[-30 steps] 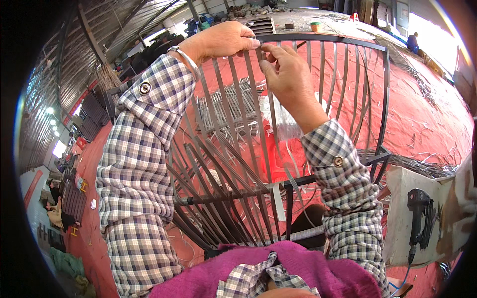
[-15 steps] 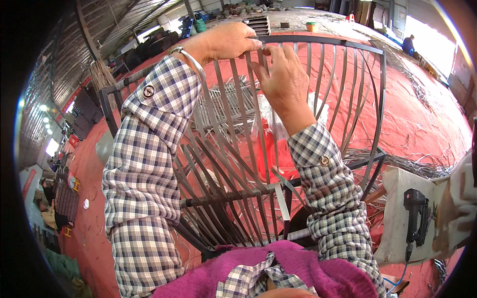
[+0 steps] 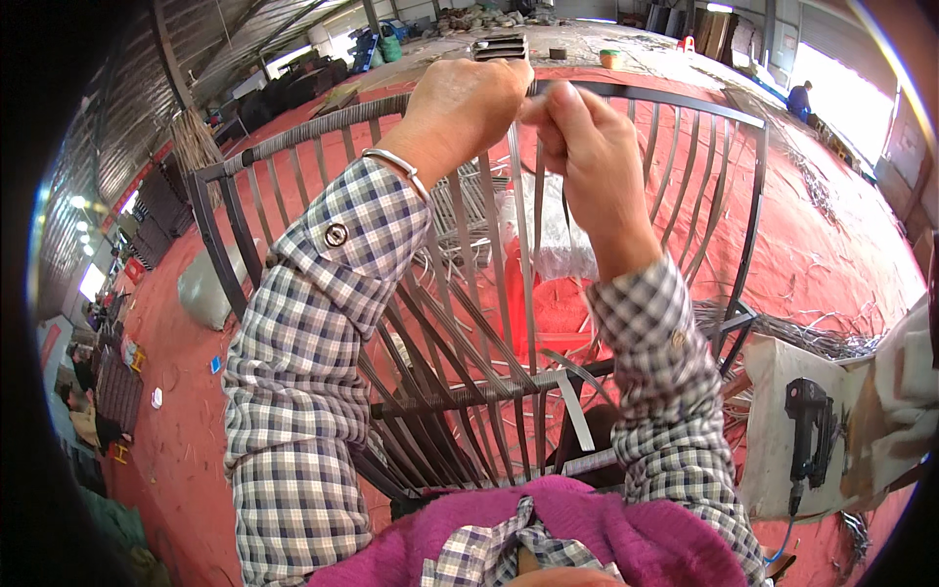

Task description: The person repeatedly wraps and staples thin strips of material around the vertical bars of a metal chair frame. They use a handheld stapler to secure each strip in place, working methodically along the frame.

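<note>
In front of me stands a dark metal chair frame (image 3: 758,210) with grey flat strips running from its curved top bar (image 3: 675,99) to a lower crossbar (image 3: 460,395). The left stretch of the top bar is wound closely with strip. My left hand (image 3: 469,103) is closed over the middle of this bar, its fingertips largely hidden. Just right of it, my right hand (image 3: 592,142) is closed in a pinch on a flat grey strip (image 3: 536,166), of which only a loop shows below the fingers. A pale strip end (image 3: 577,416) hangs from the crossbar.
A black nail gun (image 3: 810,435) with a blue hose lies on a cloth-covered surface (image 3: 768,460) at my right. Loose strips (image 3: 812,328) lie in heaps on the red floor covering (image 3: 196,440). A clear plastic bag (image 3: 207,293) sits left of the frame. Another person (image 3: 800,100) is far right.
My right hand has turned from spread fingers to a closed pinch and moved slightly right and nearer. My left hand has shifted right along the top bar, uncovering its wound left stretch.
</note>
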The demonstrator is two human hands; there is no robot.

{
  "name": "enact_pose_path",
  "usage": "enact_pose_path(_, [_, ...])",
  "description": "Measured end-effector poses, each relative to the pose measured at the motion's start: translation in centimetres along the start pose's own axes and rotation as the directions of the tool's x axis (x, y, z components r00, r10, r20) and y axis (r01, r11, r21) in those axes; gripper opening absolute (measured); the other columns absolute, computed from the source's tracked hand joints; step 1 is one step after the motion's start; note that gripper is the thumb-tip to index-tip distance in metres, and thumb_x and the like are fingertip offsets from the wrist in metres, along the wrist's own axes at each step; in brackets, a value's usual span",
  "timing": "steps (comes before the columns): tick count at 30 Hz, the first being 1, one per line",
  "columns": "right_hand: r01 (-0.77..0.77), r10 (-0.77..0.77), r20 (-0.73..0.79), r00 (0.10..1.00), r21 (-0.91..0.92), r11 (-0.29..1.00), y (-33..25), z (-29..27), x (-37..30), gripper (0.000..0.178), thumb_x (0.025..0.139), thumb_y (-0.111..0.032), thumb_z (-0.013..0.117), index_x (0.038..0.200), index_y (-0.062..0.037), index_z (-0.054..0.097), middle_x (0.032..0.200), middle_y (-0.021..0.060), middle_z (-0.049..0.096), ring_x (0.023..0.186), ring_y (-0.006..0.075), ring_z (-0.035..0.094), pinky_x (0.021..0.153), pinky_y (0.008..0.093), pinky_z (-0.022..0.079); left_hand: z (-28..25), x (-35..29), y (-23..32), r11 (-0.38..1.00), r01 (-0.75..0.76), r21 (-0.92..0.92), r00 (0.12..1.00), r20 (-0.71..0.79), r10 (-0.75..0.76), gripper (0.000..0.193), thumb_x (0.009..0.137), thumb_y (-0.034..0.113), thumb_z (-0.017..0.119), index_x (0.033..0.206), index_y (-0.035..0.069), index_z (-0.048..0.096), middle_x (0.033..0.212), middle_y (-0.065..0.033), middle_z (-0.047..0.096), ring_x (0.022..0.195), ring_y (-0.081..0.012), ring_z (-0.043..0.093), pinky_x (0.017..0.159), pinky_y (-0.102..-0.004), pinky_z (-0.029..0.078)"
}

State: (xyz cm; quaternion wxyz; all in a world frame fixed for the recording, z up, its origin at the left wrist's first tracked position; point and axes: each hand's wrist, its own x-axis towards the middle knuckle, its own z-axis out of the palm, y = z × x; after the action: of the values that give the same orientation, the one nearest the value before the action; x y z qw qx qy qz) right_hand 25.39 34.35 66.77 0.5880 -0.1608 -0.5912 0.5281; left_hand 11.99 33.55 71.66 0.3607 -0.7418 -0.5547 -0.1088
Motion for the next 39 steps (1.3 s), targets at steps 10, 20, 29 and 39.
enact_pose_path(10, [0.388, -0.233, 0.323, 0.917, -0.586, 0.711, -2.7, -2.8, 11.2, 0.031, 0.086, -0.021, 0.055, 0.067, 0.0011, 0.066, 0.058, 0.0109, 0.062, 0.054, 0.0149, 0.056, 0.052, 0.0319, 0.045, -0.8, -0.6, 1.2, 0.979, 0.082, -0.187, 0.970, -0.209, -0.121, 0.037, 0.076, 0.032, 0.069, 0.102, 0.013, 0.052, 0.082, -0.0056, 0.067, 0.074, -0.0277, 0.065, 0.060, -0.0389, 0.048])
enact_pose_path(20, [0.593, -0.065, 0.591, 0.804, -0.791, 0.149, -1.9, -1.6, 13.0, 0.032, 0.082, -0.033, 0.060, 0.079, -0.0016, 0.063, 0.070, 0.0011, 0.056, 0.065, 0.0137, 0.053, 0.058, 0.0291, 0.041, -0.2, -1.1, 0.2, 0.946, 0.043, -0.321, 0.952, -0.275, -0.137, 0.024, 0.080, 0.038, 0.063, 0.100, 0.024, 0.066, 0.073, -0.0042, 0.066, 0.068, -0.0263, 0.063, 0.059, -0.0391, 0.047])
enact_pose_path(29, [-0.437, 0.383, -0.352, 0.854, -0.086, 0.895, 0.0, -24.3, -19.4, 0.025, 0.095, -0.027, 0.047, 0.087, -0.0048, 0.055, 0.073, -0.0025, 0.051, 0.056, 0.0057, 0.040, 0.050, 0.0218, 0.034, 5.1, -2.3, -4.4, 0.919, 0.166, -0.356, 0.964, -0.140, -0.228, 0.025, 0.081, 0.038, 0.063, 0.099, 0.021, 0.067, 0.068, -0.0020, 0.064, 0.064, -0.0199, 0.063, 0.057, -0.0347, 0.047])
enact_pose_path(39, [-0.166, -0.737, -0.340, 0.584, -0.939, 0.302, -2.7, -26.4, -28.6, 0.029, 0.092, -0.021, 0.046, 0.106, 0.0031, 0.054, 0.101, 0.0149, 0.057, 0.093, 0.0246, 0.054, 0.080, 0.0329, 0.043, 6.6, 0.2, -4.9, 0.837, 0.237, -0.493, 0.972, 0.123, -0.202, 0.032, 0.085, 0.033, 0.063, 0.108, 0.010, 0.065, 0.091, -0.0064, 0.068, 0.083, -0.0168, 0.064, 0.073, -0.0288, 0.049])
